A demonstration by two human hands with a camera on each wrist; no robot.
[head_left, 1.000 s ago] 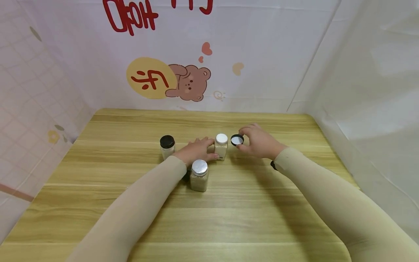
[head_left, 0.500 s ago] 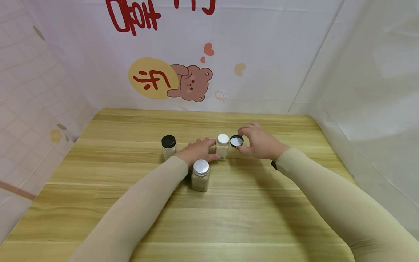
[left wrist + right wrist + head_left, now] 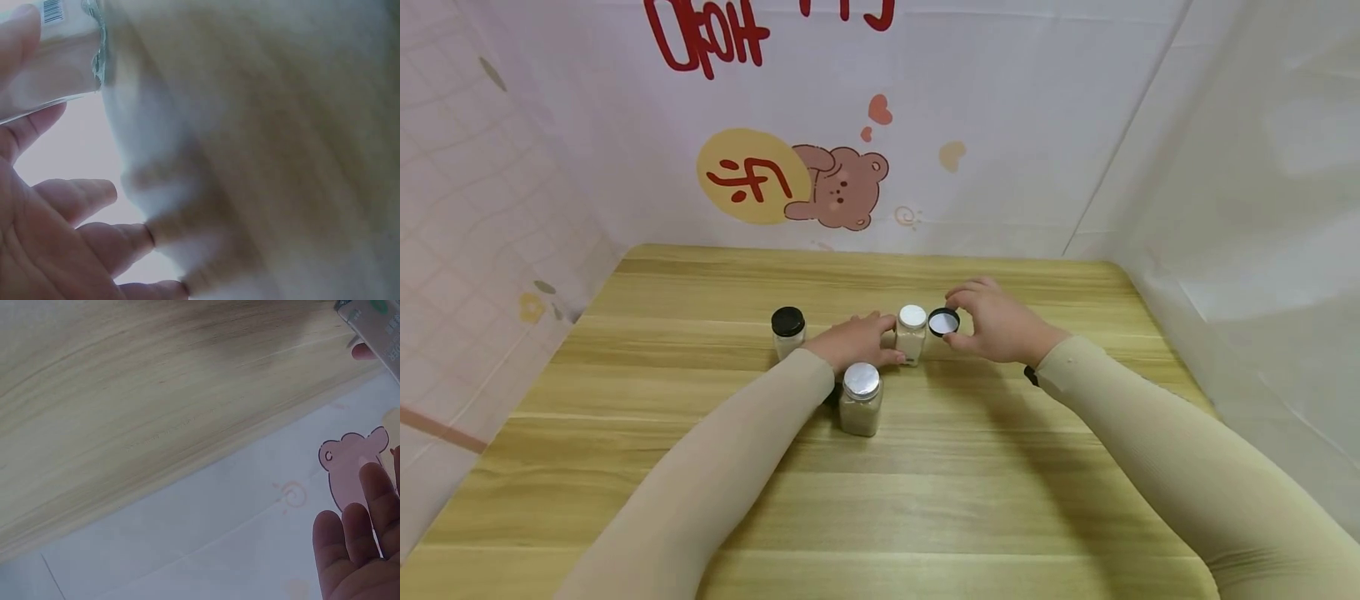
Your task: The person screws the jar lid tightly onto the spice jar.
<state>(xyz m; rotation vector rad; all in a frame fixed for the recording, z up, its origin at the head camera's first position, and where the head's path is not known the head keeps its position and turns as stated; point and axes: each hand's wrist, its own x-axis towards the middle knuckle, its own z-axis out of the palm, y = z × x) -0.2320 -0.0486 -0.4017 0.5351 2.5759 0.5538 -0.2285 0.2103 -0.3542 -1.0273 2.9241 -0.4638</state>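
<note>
My left hand (image 3: 860, 340) holds a small clear jar (image 3: 910, 343) with a white top and pale contents between thumb and index finger. In the left wrist view, the jar's barcoded side (image 3: 53, 59) shows beside the thumb, while the other fingers spread below. My right hand (image 3: 1000, 325) pinches a round black-rimmed lid (image 3: 943, 322) by its edge, its white inner face towards me. The lid is just right of the jar, raised about level with its top. The right wrist view shows several extended fingers (image 3: 356, 544), but the lid is outside it.
A black-capped jar (image 3: 788, 323) stands left of my left hand, partly hidden by the sleeve. Nearer me is a silver-topped jar (image 3: 861, 402), close to the left wrist, with something dark beside it. White printed sheets (image 3: 1015, 125) rise behind and beside the wooden table (image 3: 925, 500).
The head view has shifted slightly. Both hands keep their hold on the jar and the lid, with hardly any movement.
</note>
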